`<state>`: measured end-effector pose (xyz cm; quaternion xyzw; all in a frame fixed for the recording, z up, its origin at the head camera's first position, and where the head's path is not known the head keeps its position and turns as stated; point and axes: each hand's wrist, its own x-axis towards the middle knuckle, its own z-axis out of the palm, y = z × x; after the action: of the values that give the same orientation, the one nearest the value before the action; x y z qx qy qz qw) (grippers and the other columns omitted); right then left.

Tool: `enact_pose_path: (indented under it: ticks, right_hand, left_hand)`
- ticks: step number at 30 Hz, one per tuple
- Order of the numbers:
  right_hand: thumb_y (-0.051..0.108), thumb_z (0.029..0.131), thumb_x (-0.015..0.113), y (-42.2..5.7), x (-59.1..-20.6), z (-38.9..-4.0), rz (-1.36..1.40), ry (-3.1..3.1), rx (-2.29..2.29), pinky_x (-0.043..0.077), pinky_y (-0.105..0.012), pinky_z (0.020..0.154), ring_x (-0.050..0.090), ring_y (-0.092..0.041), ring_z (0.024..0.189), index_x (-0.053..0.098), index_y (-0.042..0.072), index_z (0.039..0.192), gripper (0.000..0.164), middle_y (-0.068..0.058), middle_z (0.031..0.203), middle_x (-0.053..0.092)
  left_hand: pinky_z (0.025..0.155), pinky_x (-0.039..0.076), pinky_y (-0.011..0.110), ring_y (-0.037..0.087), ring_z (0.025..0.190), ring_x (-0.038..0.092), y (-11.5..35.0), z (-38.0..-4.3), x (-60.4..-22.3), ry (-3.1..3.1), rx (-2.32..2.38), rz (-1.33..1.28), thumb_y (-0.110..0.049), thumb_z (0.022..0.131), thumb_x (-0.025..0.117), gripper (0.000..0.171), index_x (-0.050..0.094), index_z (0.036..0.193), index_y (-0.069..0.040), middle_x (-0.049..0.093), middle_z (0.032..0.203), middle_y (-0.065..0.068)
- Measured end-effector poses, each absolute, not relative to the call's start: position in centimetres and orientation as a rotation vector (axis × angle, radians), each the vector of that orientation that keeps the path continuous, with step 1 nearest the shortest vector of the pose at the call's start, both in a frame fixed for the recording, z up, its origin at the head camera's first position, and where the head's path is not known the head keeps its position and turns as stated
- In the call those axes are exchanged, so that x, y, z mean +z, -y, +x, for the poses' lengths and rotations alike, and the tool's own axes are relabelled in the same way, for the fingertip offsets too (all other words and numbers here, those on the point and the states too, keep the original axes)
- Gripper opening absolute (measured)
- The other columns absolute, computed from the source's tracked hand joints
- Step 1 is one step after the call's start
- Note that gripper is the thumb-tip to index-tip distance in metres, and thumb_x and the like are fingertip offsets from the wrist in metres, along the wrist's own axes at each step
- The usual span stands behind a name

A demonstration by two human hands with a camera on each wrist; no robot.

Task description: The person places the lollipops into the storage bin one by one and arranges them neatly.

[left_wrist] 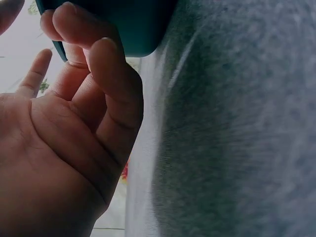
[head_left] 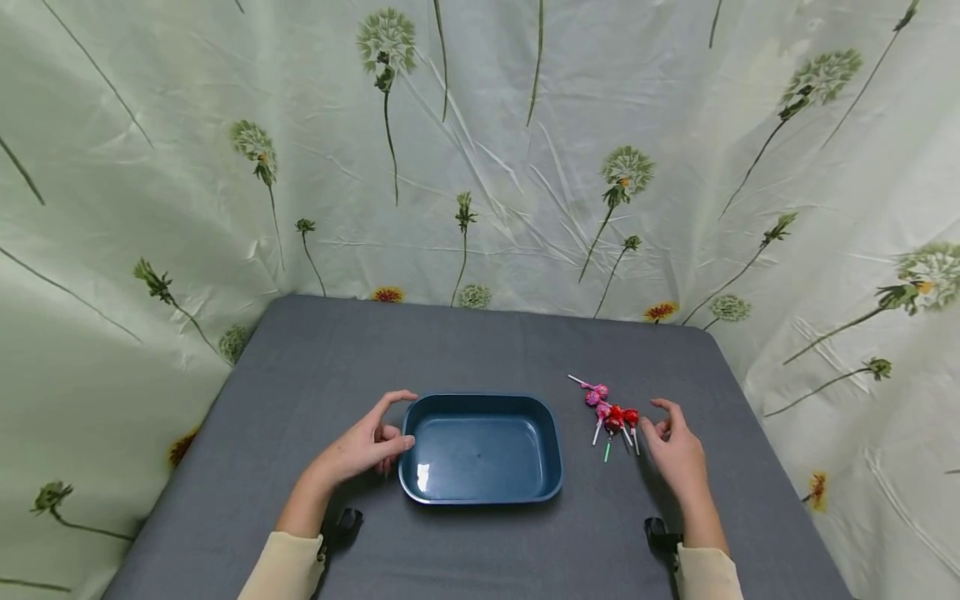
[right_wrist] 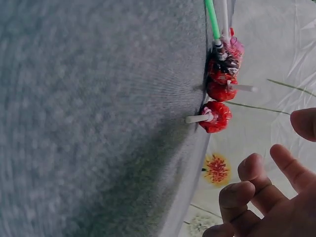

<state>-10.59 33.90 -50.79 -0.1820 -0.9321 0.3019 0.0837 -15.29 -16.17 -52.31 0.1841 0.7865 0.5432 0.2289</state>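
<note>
A dark blue rectangular tray (head_left: 480, 457) stands on the grey table, with nothing in it. My left hand (head_left: 366, 446) is at its left side, thumb at the rim and index finger reaching toward the far left corner. The left wrist view has the other fingers (left_wrist: 116, 74) loosely bent beside the tray wall (left_wrist: 143, 29). To the right of the tray lie several lollipops, pink-wrapped ones (head_left: 597, 394) farther back and red ones (head_left: 616, 414) nearer. Beside the red ones hovers my right hand (head_left: 678, 454), fingers loosely bent around nothing. In the right wrist view a red lollipop (right_wrist: 216, 118) is nearest these fingers.
A grey cloth covers the table (head_left: 480, 350). Behind it and at both sides hangs a pale curtain (head_left: 495, 150) printed with dandelions. Dark straps with small devices (head_left: 345, 527) sit at both wrists, close over the table.
</note>
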Motion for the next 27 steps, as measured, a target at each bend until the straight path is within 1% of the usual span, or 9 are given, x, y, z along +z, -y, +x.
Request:
enact_pose_path:
  ticks: [5, 11, 17, 23, 27]
  right_hand:
    - [0.028, 0.105, 0.06, -34.1, -51.4, -10.9, -0.567, 2.823, 0.92, 0.036, -0.034, 0.064, 0.05, -0.021, 0.074, 0.048, 0.01, 0.15, 0.05, -0.013, 0.098, 0.059]
    - [0.03, 0.104, 0.06, -34.5, -51.8, -11.5, -0.58, 2.874, 0.94, 0.036, -0.034, 0.064, 0.048, -0.021, 0.074, 0.047, 0.01, 0.151, 0.053, -0.011, 0.096, 0.055]
    - [0.027, 0.104, 0.061, -34.8, -52.1, -11.9, -0.55, 2.893, 0.96, 0.036, -0.034, 0.065, 0.048, -0.021, 0.074, 0.048, 0.008, 0.15, 0.052, -0.011, 0.095, 0.057]
    - [0.027, 0.103, 0.062, -35.0, -52.5, -12.3, -0.517, 2.916, 0.984, 0.037, -0.033, 0.065, 0.048, -0.02, 0.073, 0.048, 0.006, 0.148, 0.051, -0.01, 0.092, 0.057]
    - [0.026, 0.103, 0.062, -35.1, -52.7, -12.6, -0.513, 2.924, 0.999, 0.037, -0.033, 0.065, 0.048, -0.02, 0.073, 0.049, 0.006, 0.147, 0.05, -0.009, 0.092, 0.058]
  left_hand:
    - [0.057, 0.053, 0.035, 0.015, 0.056, 0.055, 16.2, -15.3, -52.7, -2.111, 1.515, 0.502, -0.026, 0.105, 0.066, 0.065, 0.03, 0.159, -0.024, 0.055, 0.069, 0.004]
    - [0.056, 0.053, 0.036, 0.015, 0.058, 0.055, 16.1, -15.4, -53.1, -2.077, 1.521, 0.479, -0.023, 0.105, 0.066, 0.066, 0.029, 0.16, -0.025, 0.055, 0.07, 0.003]
    - [0.053, 0.053, 0.037, 0.015, 0.058, 0.057, 16.1, -15.5, -53.4, -2.059, 1.532, 0.488, -0.021, 0.104, 0.067, 0.067, 0.03, 0.16, -0.025, 0.055, 0.07, 0.004]
    - [0.051, 0.052, 0.036, 0.016, 0.056, 0.057, 16.1, -15.9, -53.7, -2.056, 1.533, 0.482, -0.015, 0.104, 0.065, 0.065, 0.032, 0.159, -0.023, 0.057, 0.069, 0.003]
    - [0.05, 0.05, 0.034, 0.016, 0.056, 0.056, 16.0, -16.3, -53.8, -2.046, 1.536, 0.48, -0.015, 0.104, 0.064, 0.064, 0.032, 0.159, -0.023, 0.057, 0.071, 0.003]
